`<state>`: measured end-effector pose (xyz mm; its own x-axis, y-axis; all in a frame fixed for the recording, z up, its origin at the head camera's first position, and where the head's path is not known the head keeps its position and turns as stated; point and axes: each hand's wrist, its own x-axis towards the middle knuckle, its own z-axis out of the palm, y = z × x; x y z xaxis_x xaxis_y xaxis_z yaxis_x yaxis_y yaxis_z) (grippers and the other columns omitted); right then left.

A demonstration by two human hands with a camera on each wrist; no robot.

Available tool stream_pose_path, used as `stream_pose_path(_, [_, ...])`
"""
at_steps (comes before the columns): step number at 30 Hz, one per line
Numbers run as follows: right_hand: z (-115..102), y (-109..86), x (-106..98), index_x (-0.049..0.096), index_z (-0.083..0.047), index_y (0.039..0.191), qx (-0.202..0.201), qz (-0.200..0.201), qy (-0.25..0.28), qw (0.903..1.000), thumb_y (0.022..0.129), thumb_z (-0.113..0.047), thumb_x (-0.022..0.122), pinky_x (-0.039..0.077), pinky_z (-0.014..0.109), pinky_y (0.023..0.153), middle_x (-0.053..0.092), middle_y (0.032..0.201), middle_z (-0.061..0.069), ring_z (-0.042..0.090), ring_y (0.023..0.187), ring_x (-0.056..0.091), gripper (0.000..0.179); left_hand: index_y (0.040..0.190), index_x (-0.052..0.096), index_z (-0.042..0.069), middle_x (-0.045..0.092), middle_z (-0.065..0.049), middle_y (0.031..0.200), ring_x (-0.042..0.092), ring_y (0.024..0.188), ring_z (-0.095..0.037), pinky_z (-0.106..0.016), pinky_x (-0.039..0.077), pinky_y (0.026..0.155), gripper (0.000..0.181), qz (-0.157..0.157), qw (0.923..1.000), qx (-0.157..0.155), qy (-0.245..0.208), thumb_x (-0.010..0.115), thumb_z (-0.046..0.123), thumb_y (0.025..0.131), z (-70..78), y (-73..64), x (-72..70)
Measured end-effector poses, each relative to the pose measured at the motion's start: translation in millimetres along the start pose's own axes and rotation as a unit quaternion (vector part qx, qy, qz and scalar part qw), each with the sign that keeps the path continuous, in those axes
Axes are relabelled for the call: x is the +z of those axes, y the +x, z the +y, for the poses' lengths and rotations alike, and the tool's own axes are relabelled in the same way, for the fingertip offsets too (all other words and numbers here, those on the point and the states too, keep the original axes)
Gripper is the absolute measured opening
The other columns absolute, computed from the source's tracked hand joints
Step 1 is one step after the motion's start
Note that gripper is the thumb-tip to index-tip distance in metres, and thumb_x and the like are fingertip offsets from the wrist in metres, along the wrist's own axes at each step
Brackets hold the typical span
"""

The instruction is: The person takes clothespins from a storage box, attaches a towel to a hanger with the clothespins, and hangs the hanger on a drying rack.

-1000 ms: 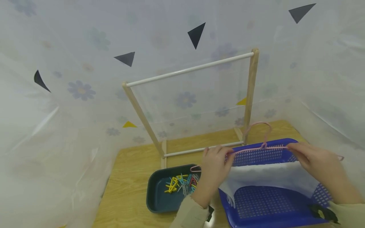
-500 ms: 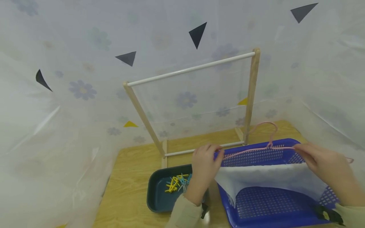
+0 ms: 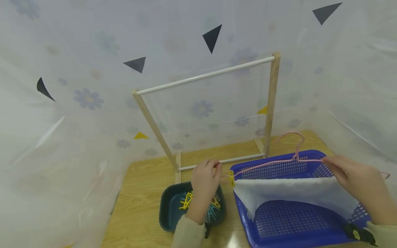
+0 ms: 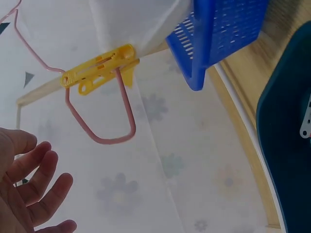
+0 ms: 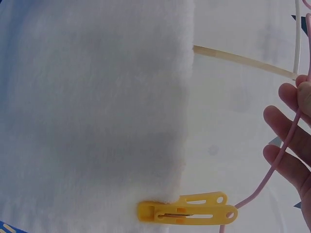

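My right hand [image 3: 356,182] pinches the upper bar of a pink clothes hanger [image 3: 266,164], held above the blue basket [image 3: 245,220]. A white, fuzzy cloth [image 3: 288,187] hangs from the hanger's lower bar. At its left end, a yellow clothespin [image 4: 99,68] clips it to the hanger. Another yellow clothespin [image 5: 187,211] shows at the cloth's other end in the right wrist view. Off the hanger's left end is my left hand [image 3: 204,181], fingers loosely bent, holding nothing and apart from the hanger in the left wrist view.
A dark green tray [image 3: 167,210] with several coloured clothespins [image 3: 214,208] sits on the wooden table [image 3: 133,199], partly hidden by my left forearm. Behind it stands a wooden rack with a white top rail [image 3: 204,75]. Patterned plastic sheeting [image 3: 90,131] surrounds the table.
My left hand has let go of the hanger and moved left, uncovering the yellow clothespin at that end. My right hand and the hanger have shifted slightly right.
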<state>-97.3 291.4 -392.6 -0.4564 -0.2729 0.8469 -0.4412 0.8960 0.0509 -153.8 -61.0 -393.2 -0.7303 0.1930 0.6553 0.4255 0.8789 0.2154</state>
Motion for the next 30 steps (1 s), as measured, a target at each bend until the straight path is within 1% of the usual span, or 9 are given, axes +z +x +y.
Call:
stream_pose_path(5, [1.0,-0.8,-1.3,0.064,0.003,0.078,0.001,-0.007,0.0,1.0,0.095,-0.045,0.029,0.036,0.034,0.035,0.059,0.061,0.013,0.026,0.039,0.049,0.062,0.079,0.067,0.016,0.063,0.005,0.077,0.059,0.069,-0.013,-0.03,0.048,0.061,0.009,-0.015,0.9997,-0.013,0.012,0.064,0.024,0.081,-10.6,-5.4,-0.8])
stream_pose_path(10, [-0.5,-1.7,-2.5,0.065,0.003,0.079,0.006,-0.016,-0.003,0.9998,0.096,-0.045,0.028,0.038,0.037,0.037,0.059,0.062,0.014,0.027,0.042,0.052,0.063,0.081,0.068,0.017,0.062,0.006,0.076,0.057,0.063,-0.012,-0.025,0.044,0.05,0.01,-0.029,0.9986,-0.029,0.032,0.064,0.027,0.081,-20.6,-11.7,-2.4])
stream_pose_path(15, [-0.8,-3.5,-3.5,0.065,0.004,0.08,0.011,-0.021,-0.011,0.9997,0.095,-0.045,0.028,0.04,0.041,0.039,0.061,0.063,0.017,0.03,0.045,0.054,0.063,0.08,0.068,0.017,0.061,0.006,0.075,0.055,0.058,-0.009,-0.021,0.039,0.044,0.009,-0.033,0.9976,-0.04,0.045,0.066,0.027,0.08,-30.1,-18.5,-3.1])
stream_pose_path(19, [-0.2,-3.9,-4.1,0.065,0.005,0.08,0.012,-0.022,-0.014,0.9996,0.095,-0.046,0.028,0.042,0.044,0.041,0.061,0.063,0.018,0.032,0.046,0.055,0.064,0.079,0.068,0.017,0.062,0.006,0.077,0.054,0.056,-0.008,-0.02,0.038,0.043,0.009,-0.037,0.9972,-0.044,0.048,0.066,0.026,0.079,-35.6,-23.1,-2.6])
stream_pose_path(24, [-0.8,-2.3,-4.4,0.064,0.005,0.078,0.012,-0.019,-0.013,0.9997,0.095,-0.046,0.029,0.041,0.044,0.041,0.059,0.06,0.018,0.031,0.045,0.054,0.065,0.079,0.067,0.018,0.062,0.007,0.076,0.051,0.052,-0.007,-0.019,0.035,0.042,0.008,-0.054,0.9947,-0.067,0.056,0.066,0.027,0.079,-43.1,-29.4,-1.7])
stream_pose_path(30, [0.5,-0.2,-2.9,0.063,0.003,0.076,0.013,0.009,-0.011,0.9998,0.095,-0.046,0.031,0.037,0.041,0.038,0.058,0.058,0.015,0.029,0.041,0.05,0.061,0.079,0.067,0.018,0.062,0.006,0.073,0.049,0.051,-0.007,-0.019,0.033,0.041,0.01,-0.067,0.9919,-0.086,0.066,0.066,0.028,0.079,-50.6,-36.5,-0.3])
